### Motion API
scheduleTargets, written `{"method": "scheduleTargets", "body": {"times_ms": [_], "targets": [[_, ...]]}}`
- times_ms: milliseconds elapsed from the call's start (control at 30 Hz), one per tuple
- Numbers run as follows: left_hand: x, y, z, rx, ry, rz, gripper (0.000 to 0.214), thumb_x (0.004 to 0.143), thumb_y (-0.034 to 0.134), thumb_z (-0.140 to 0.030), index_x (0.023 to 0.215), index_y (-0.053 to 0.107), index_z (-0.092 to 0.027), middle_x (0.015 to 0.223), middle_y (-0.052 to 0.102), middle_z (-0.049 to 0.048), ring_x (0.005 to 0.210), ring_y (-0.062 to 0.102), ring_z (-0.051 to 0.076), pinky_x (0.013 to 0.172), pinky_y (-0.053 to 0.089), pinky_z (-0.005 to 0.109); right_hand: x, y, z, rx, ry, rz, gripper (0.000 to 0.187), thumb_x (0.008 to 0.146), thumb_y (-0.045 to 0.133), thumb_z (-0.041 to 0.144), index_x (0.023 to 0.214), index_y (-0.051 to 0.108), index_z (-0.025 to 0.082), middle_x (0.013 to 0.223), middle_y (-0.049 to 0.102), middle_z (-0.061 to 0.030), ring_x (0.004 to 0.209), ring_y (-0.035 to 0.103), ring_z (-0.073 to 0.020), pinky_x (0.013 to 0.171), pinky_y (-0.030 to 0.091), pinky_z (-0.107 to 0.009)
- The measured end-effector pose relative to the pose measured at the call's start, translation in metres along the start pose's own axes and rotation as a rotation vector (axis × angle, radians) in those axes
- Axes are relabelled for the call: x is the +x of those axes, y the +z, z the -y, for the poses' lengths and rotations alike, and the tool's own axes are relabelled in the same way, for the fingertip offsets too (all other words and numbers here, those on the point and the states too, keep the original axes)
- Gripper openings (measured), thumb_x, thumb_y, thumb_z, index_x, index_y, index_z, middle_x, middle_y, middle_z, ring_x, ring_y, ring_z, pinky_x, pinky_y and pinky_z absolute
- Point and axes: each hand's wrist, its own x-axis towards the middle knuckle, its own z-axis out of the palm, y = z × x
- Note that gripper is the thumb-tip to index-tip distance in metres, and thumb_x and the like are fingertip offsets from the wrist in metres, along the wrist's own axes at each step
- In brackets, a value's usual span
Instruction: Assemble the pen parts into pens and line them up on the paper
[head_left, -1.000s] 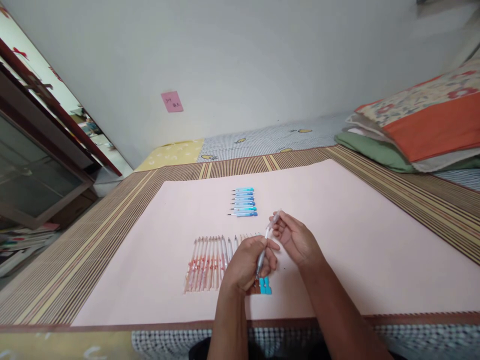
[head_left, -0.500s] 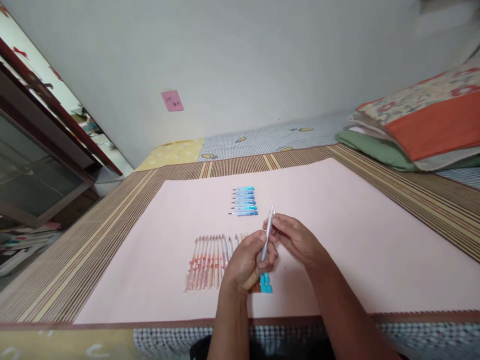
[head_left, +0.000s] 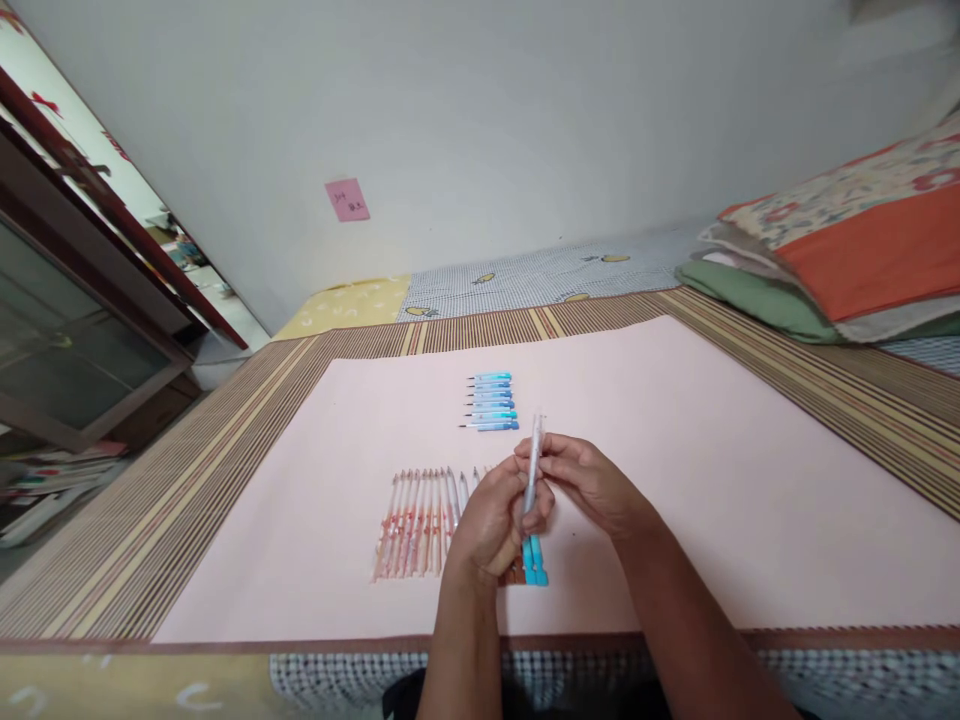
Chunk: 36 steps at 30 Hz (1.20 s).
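Observation:
A pale grey-white pen (head_left: 534, 465) stands tilted nearly upright between my hands. My left hand (head_left: 491, 510) is closed around its lower part. The fingers of my right hand (head_left: 581, 475) pinch together at its upper part, near the clear end. Under and beside my left hand lies a row of pens (head_left: 412, 525), many white with pinkish-red lower halves. Bright blue pens (head_left: 534, 562) show at the row's right end, and my left hand hides its middle. Farther back, several blue pens (head_left: 491, 402) lie stacked in a column, their dark tips pointing left.
A large pale pink sheet (head_left: 712, 480) covers the striped mat (head_left: 187, 450). Folded bedding (head_left: 847, 260) is piled at the back right. The wall behind carries a pink note (head_left: 347, 200). A glass-paned cabinet (head_left: 67, 330) stands at the left.
The right-hand fingers have shifted slightly left and down along the pen. The pen's upper end now looks clearer. The rows of pens keep their places, and the view has moved slightly.

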Motion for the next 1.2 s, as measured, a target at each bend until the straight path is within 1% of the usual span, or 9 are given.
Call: {"method": "scheduleTargets", "body": {"times_ms": [67,133,267,367,667,767,900,1067,1200], "targets": [[0.001,-0.001,0.001,-0.002,0.003,-0.002,0.018,0.084,0.059,-0.028,0.094,0.053,-0.014,0.057,0.057,-0.0004,0.042,0.034,0.006,0.045,0.023,0.021,-0.001,0.0,0.001,0.024,-0.011,-0.012,0.025,0.079,0.073,0.03,0.1,0.075,0.018,0.092,0.074,-0.0063,0.086,0.068,-0.0203,0.084,0.052,-0.033],[0.001,-0.002,0.003,-0.003,0.002,-0.005,0.017,0.083,0.059,-0.027,0.093,0.053,-0.014,0.057,0.057,0.0001,0.042,0.034,0.006,0.045,0.023,0.021,-0.001,0.001,0.001,0.044,-0.01,-0.019,0.028,0.081,0.072,0.035,0.104,0.075,0.019,0.091,0.074,-0.0064,0.08,0.069,-0.0197,0.079,0.054,-0.033],[0.002,-0.003,0.004,-0.009,-0.005,-0.03,0.021,0.082,0.059,-0.026,0.098,0.052,-0.014,0.058,0.058,0.0,0.042,0.034,0.006,0.044,0.022,0.02,-0.002,0.005,0.0,0.022,0.025,0.021,0.029,0.082,0.073,0.044,0.097,0.073,0.02,0.063,0.068,-0.0014,0.052,0.064,-0.0172,0.057,0.054,-0.031],[0.002,-0.003,0.004,-0.03,-0.005,-0.029,0.03,0.082,0.06,-0.027,0.107,0.052,-0.013,0.059,0.058,-0.0006,0.042,0.035,0.007,0.045,0.022,0.02,-0.001,0.007,-0.001,0.025,0.022,0.033,0.03,0.081,0.074,0.046,0.094,0.071,0.019,0.053,0.063,0.0014,0.045,0.062,-0.0175,0.052,0.054,-0.031],[0.0,0.0,0.001,-0.054,-0.01,0.01,0.039,0.081,0.067,-0.028,0.114,0.051,-0.014,0.062,0.056,-0.0024,0.045,0.035,0.006,0.048,0.023,0.021,-0.001,0.006,0.003,0.05,0.043,0.019,0.03,0.074,0.081,0.044,0.087,0.072,0.019,0.054,0.065,0.0011,0.046,0.064,-0.0178,0.05,0.052,-0.03],[0.0,0.002,0.003,0.034,0.077,-0.046,0.037,0.081,0.069,-0.031,0.109,0.051,-0.014,0.065,0.059,-0.0017,0.048,0.039,0.007,0.053,0.028,0.022,-0.002,0.006,0.005,0.007,0.036,0.025,0.03,0.076,0.079,0.045,0.088,0.069,0.019,0.05,0.063,0.0023,0.044,0.065,-0.02,0.049,0.052,-0.032],[0.002,0.004,0.008,0.221,0.187,-0.146,0.037,0.085,0.066,-0.034,0.113,0.048,-0.017,0.068,0.062,-0.0014,0.055,0.046,0.01,0.06,0.036,0.025,0.0,0.007,0.004,-0.033,0.008,-0.02,0.03,0.077,0.078,0.043,0.092,0.064,0.022,0.044,0.056,0.0072,0.04,0.062,-0.0202,0.046,0.049,-0.031],[0.005,0.005,0.013,0.431,0.264,-0.272,0.038,0.088,0.064,-0.033,0.119,0.047,-0.02,0.073,0.064,-0.0015,0.06,0.052,0.012,0.062,0.039,0.024,0.005,0.015,-0.002,-0.007,-0.025,-0.151,0.03,0.071,0.083,0.039,0.071,0.06,0.021,0.044,0.051,0.0074,0.039,0.053,-0.0142,0.043,0.043,-0.028],[0.006,0.004,0.013,0.404,0.269,-0.3,0.035,0.087,0.065,-0.034,0.113,0.047,-0.02,0.074,0.067,0.0001,0.062,0.058,0.013,0.065,0.044,0.027,0.006,0.016,-0.005,0.076,-0.009,-0.154,0.038,0.07,0.083,0.044,0.063,0.055,0.02,0.047,0.049,0.007,0.04,0.051,-0.0119,0.042,0.04,-0.026]]}}
